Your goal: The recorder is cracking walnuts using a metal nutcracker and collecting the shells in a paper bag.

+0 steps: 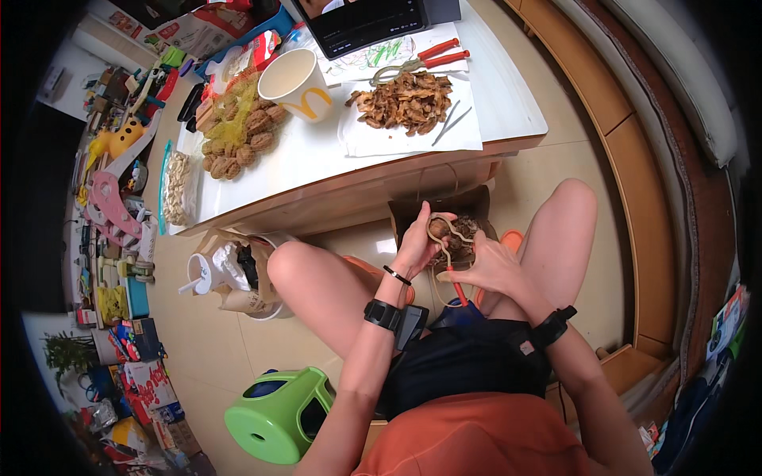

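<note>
My left hand is closed around a brown walnut, held up between my knees. Against that nut lie the curved metal jaws of a red-handled nutcracker, its handle pointing down toward my lap. From the right, my right hand is closed at the nutcracker, with its thumb stretched toward the handle; part of its grip is hidden. Below both hands stands an open dark box with brown shell pieces in it.
On the white table are a pile of walnuts, a paper cup, brown shelled pieces on paper, tweezers, red-handled pliers, a bag of pale nuts and a tablet. A lined bin and green stool stand left.
</note>
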Available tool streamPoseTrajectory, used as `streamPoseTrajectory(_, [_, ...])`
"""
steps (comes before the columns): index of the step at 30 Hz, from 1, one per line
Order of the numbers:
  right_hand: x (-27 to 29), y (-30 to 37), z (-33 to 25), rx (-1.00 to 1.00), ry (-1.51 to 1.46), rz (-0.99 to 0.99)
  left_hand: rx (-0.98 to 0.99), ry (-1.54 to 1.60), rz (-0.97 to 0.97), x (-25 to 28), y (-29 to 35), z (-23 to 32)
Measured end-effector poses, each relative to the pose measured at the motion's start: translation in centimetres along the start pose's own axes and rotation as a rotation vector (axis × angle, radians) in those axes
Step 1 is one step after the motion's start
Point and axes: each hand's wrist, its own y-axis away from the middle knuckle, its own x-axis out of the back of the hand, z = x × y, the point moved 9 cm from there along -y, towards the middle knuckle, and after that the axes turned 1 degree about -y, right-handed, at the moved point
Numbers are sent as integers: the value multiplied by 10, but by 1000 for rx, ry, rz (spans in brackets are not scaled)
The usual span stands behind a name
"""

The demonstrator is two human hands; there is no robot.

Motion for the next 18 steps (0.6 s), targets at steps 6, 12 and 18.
streamPoseTrajectory(6, [16, 2, -13, -44, 52, 4, -53, 71, 46, -9, 5, 7])
streamPoseTrajectory(12, [19, 1, -17, 83, 91, 152, -254, 108, 79, -18, 10, 15])
streamPoseTrajectory(18, [20, 4, -24, 110, 110, 172, -285, 277, 119, -16, 10, 8])
